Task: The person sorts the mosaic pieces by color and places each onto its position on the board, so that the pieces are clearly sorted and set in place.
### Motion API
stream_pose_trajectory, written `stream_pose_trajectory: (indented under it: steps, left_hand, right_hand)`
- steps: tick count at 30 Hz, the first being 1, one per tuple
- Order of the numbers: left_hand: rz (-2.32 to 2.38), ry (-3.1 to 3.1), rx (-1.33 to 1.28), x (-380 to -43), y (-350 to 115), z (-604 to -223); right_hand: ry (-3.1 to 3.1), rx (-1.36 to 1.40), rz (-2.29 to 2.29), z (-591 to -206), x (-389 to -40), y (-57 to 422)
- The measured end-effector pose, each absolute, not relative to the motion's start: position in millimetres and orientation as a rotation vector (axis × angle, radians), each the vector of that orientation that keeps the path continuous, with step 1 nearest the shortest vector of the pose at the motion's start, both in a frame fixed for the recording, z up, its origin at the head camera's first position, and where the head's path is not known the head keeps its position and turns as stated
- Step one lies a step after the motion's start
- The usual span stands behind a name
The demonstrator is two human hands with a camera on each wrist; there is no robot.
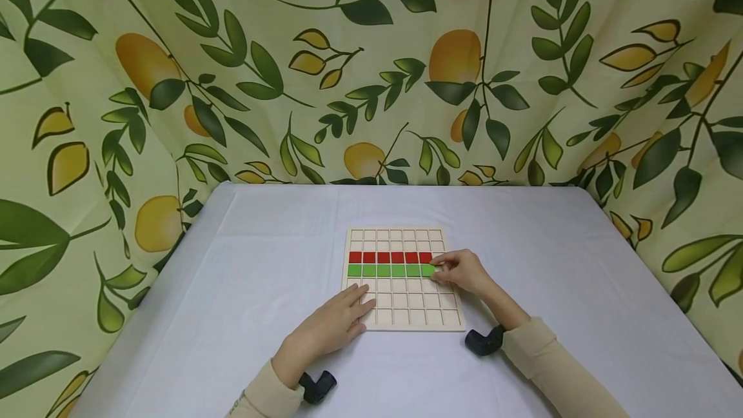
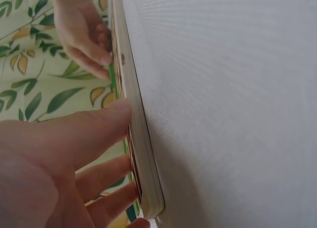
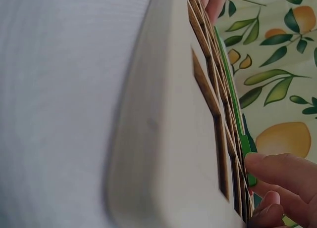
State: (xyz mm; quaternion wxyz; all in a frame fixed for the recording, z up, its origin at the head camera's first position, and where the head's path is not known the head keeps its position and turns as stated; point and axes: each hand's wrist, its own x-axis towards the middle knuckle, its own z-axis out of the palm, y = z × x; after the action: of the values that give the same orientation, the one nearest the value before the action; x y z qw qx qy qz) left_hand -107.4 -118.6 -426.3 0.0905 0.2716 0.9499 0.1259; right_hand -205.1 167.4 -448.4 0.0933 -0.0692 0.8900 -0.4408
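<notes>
On the table lies a pale wooden grid board (image 1: pixel 399 318) with square recesses. One row holds several red tiles (image 1: pixel 377 257); just below it runs a row of several green tiles (image 1: pixel 385 270). My right hand (image 1: pixel 467 274) is at the right end of the green row, its thumb and fingers pinching the last green tile (image 3: pixel 252 180). That tile is partly hidden by the fingers. At the board's lower left edge rests my left hand (image 1: pixel 332 322), fingers extended over the squares. In the left wrist view its thumb (image 2: pixel 106 120) touches the board's side.
A white cloth (image 1: pixel 261 263) covers the table under the board. Behind and at both sides hangs a curtain (image 1: pixel 395 37) printed with leaves and fruit. Black curved devices (image 1: pixel 318 387) sit at both wrists, close above the cloth.
</notes>
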Motion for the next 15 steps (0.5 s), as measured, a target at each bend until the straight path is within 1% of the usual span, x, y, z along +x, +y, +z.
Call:
stream_pose_trajectory:
  steps: [15]
  left_hand:
    - [0.392,2.819,0.823,-108.1,-120.0,-424.9]
  right_hand:
    - [2.641,-0.177,-1.304,-448.0,-205.1,166.0]
